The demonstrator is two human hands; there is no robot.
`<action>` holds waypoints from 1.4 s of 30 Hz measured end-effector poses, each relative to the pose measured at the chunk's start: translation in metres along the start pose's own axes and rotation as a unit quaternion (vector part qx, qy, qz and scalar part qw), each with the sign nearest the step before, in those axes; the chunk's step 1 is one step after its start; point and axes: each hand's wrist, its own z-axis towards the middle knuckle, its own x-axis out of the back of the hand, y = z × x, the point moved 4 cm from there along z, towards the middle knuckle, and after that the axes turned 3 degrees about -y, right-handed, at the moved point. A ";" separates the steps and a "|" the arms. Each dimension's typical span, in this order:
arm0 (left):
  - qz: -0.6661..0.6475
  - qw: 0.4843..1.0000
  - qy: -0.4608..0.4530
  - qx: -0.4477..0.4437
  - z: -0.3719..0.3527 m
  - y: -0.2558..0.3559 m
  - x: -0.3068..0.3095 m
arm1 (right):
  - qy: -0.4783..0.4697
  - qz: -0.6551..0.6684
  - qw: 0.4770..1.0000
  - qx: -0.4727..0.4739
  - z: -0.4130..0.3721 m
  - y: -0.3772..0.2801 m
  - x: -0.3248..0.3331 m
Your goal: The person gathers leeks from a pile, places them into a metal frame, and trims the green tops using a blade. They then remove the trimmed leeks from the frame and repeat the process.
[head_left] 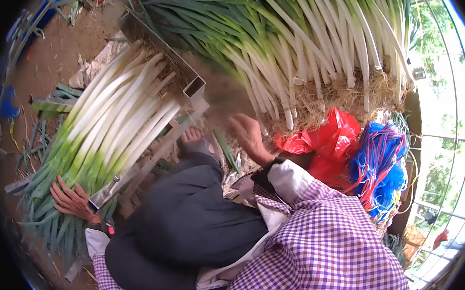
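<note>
My left hand (72,201) lies with its fingers spread on the green leaves of a bundle of long green onions (118,118). The bundle rests in a metal frame (150,163) of square tubing, white stalks and roots pointing up and away. My right hand (246,138) is over the ground between that frame and a large pile of green onions (304,47). Its fingers are smeared by motion, and a brownish-green blur lies just beyond them, so what it holds, if anything, cannot be made out.
Right of my right hand lies a red plastic bag (332,141) beside a heap of blue net bags (379,169) with red strings. A wire mesh (448,138) stands at the far right. Leaf scraps (38,142) litter the earth floor at left. My bare foot (192,136) is below the frame's end.
</note>
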 end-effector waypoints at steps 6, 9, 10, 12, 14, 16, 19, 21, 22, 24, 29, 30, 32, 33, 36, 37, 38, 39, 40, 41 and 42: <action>-0.013 1.000 -0.003 0.000 -0.001 -0.002 -0.004 | 0.021 -0.186 0.981 0.045 0.066 0.147 0.015; -0.019 1.000 0.023 0.007 0.001 0.000 -0.007 | 0.021 -0.346 0.935 0.079 0.096 0.169 0.005; -0.019 0.999 0.030 0.009 0.002 0.002 -0.006 | -0.014 -0.534 0.844 0.047 0.100 0.144 -0.001; -0.022 0.999 0.040 0.012 0.003 0.004 -0.004 | -0.014 -0.670 0.742 -0.027 0.109 0.141 0.001; -0.027 0.999 0.045 0.014 0.004 0.006 -0.002 | 0.053 -0.603 0.793 -0.069 0.116 0.178 0.013; -0.033 0.999 0.040 0.013 0.003 0.005 -0.003 | 0.116 -0.517 0.848 -0.024 0.113 0.195 0.025; -0.043 0.999 0.029 0.016 0.003 0.004 -0.002 | 0.121 -0.423 0.898 0.017 0.083 0.123 0.030; -0.051 0.998 0.023 0.019 0.002 0.004 -0.003 | 0.104 -0.398 0.911 0.026 0.071 0.088 0.033; -0.055 0.998 0.024 0.018 0.002 0.005 -0.002 | 0.099 -0.395 0.913 0.035 0.069 0.086 0.036; -0.060 0.998 0.030 0.014 0.003 0.005 -0.001 | 0.103 -0.402 0.907 0.069 0.072 0.097 0.033; -0.050 0.998 0.036 0.012 0.003 0.004 -0.006 | 0.179 -0.482 0.854 0.084 0.072 0.120 0.030; -0.049 0.998 0.037 0.012 0.002 0.004 -0.005 | 0.147 -0.483 0.863 0.024 0.073 0.118 0.030; -0.051 0.998 0.034 0.014 0.002 0.004 -0.004 | 0.082 -0.480 0.868 -0.099 0.071 0.105 0.034; -0.049 0.998 0.033 0.013 0.002 0.004 -0.005 | 0.069 -0.515 0.847 -0.110 0.074 0.104 0.033; -0.048 0.998 0.037 0.014 0.003 0.004 -0.004 | 0.062 -0.674 0.733 -0.063 0.109 0.192 0.036; -0.050 0.998 0.038 0.013 0.003 0.005 -0.003 | 0.085 -0.698 0.709 -0.057 0.119 0.227 0.039; -0.049 0.998 0.040 0.009 0.002 0.006 -0.003 | 0.106 -0.720 0.684 -0.053 0.120 0.258 0.043; -0.047 0.998 0.043 0.005 0.002 0.007 -0.003 | 0.113 -0.714 0.686 -0.076 0.117 0.248 0.041; -0.043 0.998 0.049 0.006 0.003 0.006 -0.003 | 0.120 -0.709 0.688 -0.100 0.113 0.236 0.038; -0.041 0.998 0.048 0.008 0.003 0.004 -0.002 | 0.126 -0.702 0.690 -0.119 0.113 0.218 0.035; -0.041 0.998 0.046 0.010 0.003 0.004 -0.002 | 0.109 -0.672 0.717 -0.148 0.113 0.204 0.035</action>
